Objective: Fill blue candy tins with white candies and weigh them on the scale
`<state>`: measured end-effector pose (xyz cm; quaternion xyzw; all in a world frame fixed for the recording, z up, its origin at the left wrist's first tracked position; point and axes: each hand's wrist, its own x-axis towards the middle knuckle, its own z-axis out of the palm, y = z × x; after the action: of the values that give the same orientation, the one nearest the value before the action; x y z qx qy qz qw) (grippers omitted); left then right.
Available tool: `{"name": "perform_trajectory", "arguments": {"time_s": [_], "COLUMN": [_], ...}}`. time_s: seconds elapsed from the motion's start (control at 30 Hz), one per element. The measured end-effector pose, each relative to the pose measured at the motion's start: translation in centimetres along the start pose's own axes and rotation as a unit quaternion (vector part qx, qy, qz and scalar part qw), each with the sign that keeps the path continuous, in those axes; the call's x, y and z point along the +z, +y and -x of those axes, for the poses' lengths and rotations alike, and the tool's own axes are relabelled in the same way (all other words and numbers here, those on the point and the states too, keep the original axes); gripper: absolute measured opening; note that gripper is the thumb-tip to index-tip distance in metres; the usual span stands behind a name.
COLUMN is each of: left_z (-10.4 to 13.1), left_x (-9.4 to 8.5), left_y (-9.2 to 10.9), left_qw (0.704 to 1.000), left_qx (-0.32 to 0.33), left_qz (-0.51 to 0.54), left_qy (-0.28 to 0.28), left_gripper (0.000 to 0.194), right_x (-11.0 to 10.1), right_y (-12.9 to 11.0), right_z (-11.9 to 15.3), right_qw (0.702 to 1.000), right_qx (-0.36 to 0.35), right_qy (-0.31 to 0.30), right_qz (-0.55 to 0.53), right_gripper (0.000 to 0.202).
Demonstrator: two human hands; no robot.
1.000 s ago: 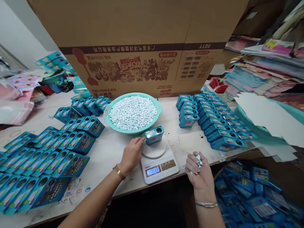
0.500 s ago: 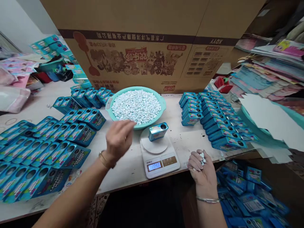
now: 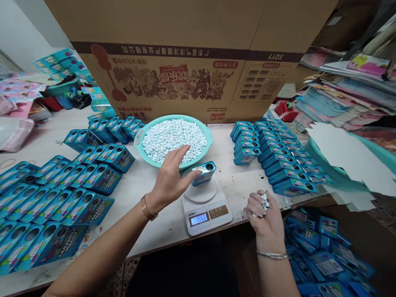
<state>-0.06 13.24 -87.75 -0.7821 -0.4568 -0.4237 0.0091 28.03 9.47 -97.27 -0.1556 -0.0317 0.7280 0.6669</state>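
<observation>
My left hand [image 3: 171, 177] has its fingers spread and holds nothing; its thumb overlaps the left side of a blue tin [image 3: 204, 173] in view, and whether they touch I cannot tell. The tin stands upright on the white digital scale [image 3: 208, 212], whose display is lit. Behind my left hand is a turquoise bowl [image 3: 139, 149] full of small white and pale blue candies [image 3: 173, 136]. To the right of the scale my right hand [image 3: 262, 218] is palm up, its fingers curled round several candies [image 3: 265, 202].
Rows of blue tins [image 3: 74, 202] cover the table's left side, and more rows [image 3: 275, 159] stand at the right. A large cardboard box [image 3: 185, 53] rises behind the bowl. Loose blue packages [image 3: 328, 255] lie below the table's right edge. Stacked printed sheets [image 3: 334, 103] are at the back right.
My left hand has moved right and its fingers have spread, with the thumb now at the tin on the scale. The scale's reading has changed. My right hand still holds candies.
</observation>
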Motion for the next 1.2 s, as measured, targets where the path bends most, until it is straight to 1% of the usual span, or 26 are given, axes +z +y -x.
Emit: {"name": "perform_trajectory", "arguments": {"time_s": [0.17,0.3,0.4,0.5,0.57,0.67,0.7,0.77,0.87,0.93,1.0,1.07,1.13,1.2], "left_z": [-1.4,-1.6,-1.6,-1.8,-2.0,-2.1,-2.2,-2.0,-1.5,-0.8,-0.3,0.0,-0.3,-1.2], "left_x": [1.6,2.8,3.3,3.6,3.8,4.4,4.6,5.0,5.3,5.1,4.5,3.4,2.1,0.9], "left_y": [0.3,0.2,0.1,0.2,0.4,0.7,0.8,0.9,0.8,0.7,0.8,1.1,1.8,2.7], "left_qw": [0.999,0.999,0.999,0.999,0.997,0.985,0.979,0.971,0.967,0.971,0.978,0.981,0.974,0.959], "left_qx": [0.01,0.017,0.021,0.017,0.017,0.017,0.015,0.01,0.015,0.025,0.028,0.016,0.001,0.003], "left_qz": [0.03,0.03,0.023,0.005,-0.018,-0.075,-0.094,-0.125,-0.147,-0.138,-0.106,-0.075,-0.07,-0.09], "left_qy": [-0.013,-0.015,-0.025,-0.043,-0.074,-0.154,-0.178,-0.206,-0.207,-0.192,-0.176,-0.18,-0.214,-0.268], "left_gripper": [0.061,0.063,0.061,0.057,0.059,0.065,0.063,0.052,0.036,0.034,0.036,0.038,0.038,0.036], "right_x": [3.0,5.4,7.3,9.4,10.7,11.8,11.9,11.7,10.7,9.8,8.9,8.1,7.4,6.8], "right_y": [-0.1,-0.1,0.2,0.7,1.0,1.4,1.5,1.6,1.6,1.6,1.7,1.9,2.5,3.5], "right_z": [-1.4,-2.9,-4.0,-5.0,-5.6,-6.4,-6.7,-7.0,-7.0,-6.9,-6.9,-6.9,-7.0,-7.2], "right_qw": [1.0,0.999,0.998,0.997,0.998,0.999,0.998,0.998,0.998,0.997,0.997,0.997,0.997,0.996], "right_qx": [0.004,0.02,0.025,0.027,0.024,0.017,0.015,0.015,0.022,0.025,0.027,0.032,0.048,0.076], "right_qy": [-0.021,-0.036,-0.051,-0.051,-0.041,-0.035,-0.038,-0.045,-0.049,-0.055,-0.06,-0.055,-0.046,-0.036], "right_qz": [0.002,0.018,0.034,0.041,0.041,0.038,0.038,0.043,0.045,0.047,0.051,0.05,0.034,0.003], "right_gripper": [0.014,0.012,0.012,0.013,0.014,0.014,0.014,0.014,0.013,0.012,0.014,0.015,0.016,0.019]}}
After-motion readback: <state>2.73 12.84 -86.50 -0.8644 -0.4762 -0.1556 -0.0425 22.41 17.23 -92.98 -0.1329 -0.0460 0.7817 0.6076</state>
